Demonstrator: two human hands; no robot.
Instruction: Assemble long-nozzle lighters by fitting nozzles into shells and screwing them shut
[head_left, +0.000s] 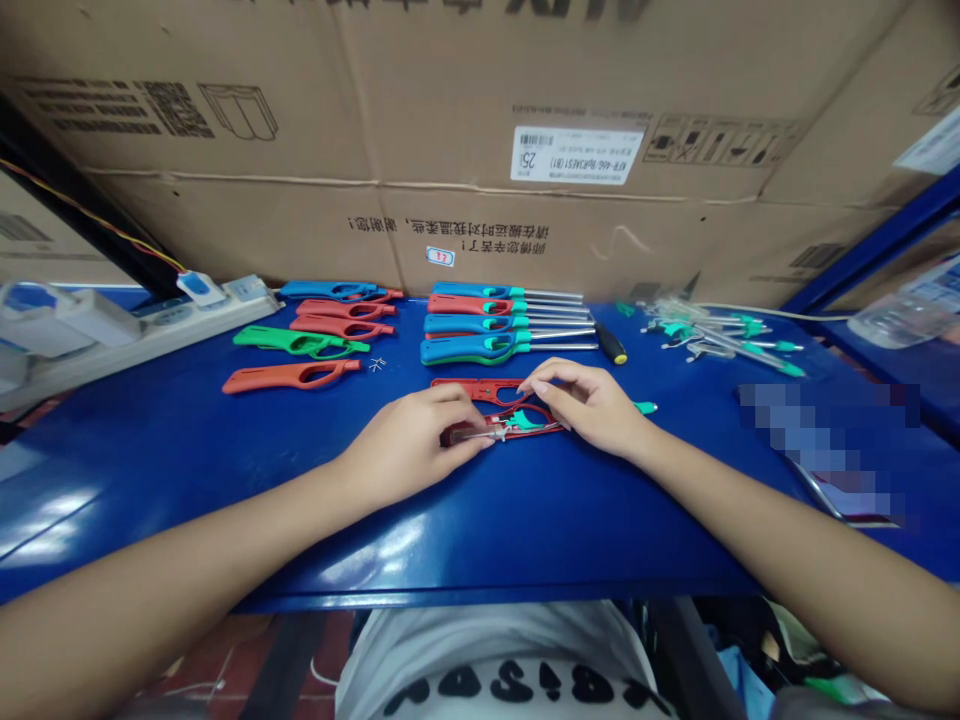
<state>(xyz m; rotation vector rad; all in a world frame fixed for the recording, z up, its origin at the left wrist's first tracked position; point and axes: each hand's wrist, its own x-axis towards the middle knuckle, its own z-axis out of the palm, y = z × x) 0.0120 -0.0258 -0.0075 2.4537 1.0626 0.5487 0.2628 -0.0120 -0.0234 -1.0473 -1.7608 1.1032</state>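
Observation:
An opened red gas lighter lies on the table in two halves, its empty casing half [480,388] behind the filled half [534,432]. In the nearer half sit a clear fuel tank [474,433] and a turquoise trigger [519,420]. My left hand [420,440] is closed round the handle end of this filled half, thumb and fingers at the tank. My right hand [592,405] has its fingers bent into a pinch over the front end of the halves; what lies between the fingertips is hidden. A turquoise tip [645,408] shows just beyond the right hand.
Several assembled lighters [476,348] lie behind, near a screwdriver [611,343]. Coloured casings [292,376] and small screws [377,365] are at left, beside a power strip [195,320]. Inner lighter parts [720,330] and a phone-like device [840,470] lie right. A cardboard box [450,120] stands behind.

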